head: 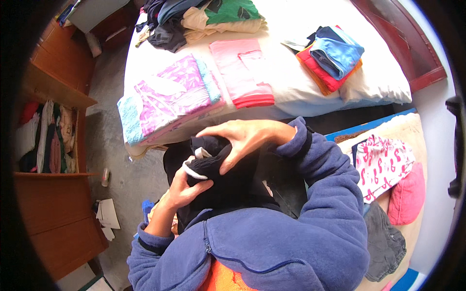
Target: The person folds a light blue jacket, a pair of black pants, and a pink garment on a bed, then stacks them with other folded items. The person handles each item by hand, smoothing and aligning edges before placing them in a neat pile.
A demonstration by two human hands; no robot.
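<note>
A bundled black cloth garment (214, 154) with white trim is held above my lap, between my two hands. My left hand (182, 191) grips its lower left end, thumb on top, beside the white edging. Arched over its upper right side, my right hand (247, 138) has the thumb on the near face and fingers on the far one. A short white strip stands out from the folds. The black cloth merges with my dark trousers, so its full outline cannot be made out.
Ahead is a bed (291, 16) bearing folded towels (174, 98), pink cloth (240, 69), a clothes stack (331, 58) and a heap (167, 22). On my right, another padded surface (418, 127) holds clothes. An open wooden wardrobe (62, 207) stands left; a small bottle (105, 177) lies on the floor.
</note>
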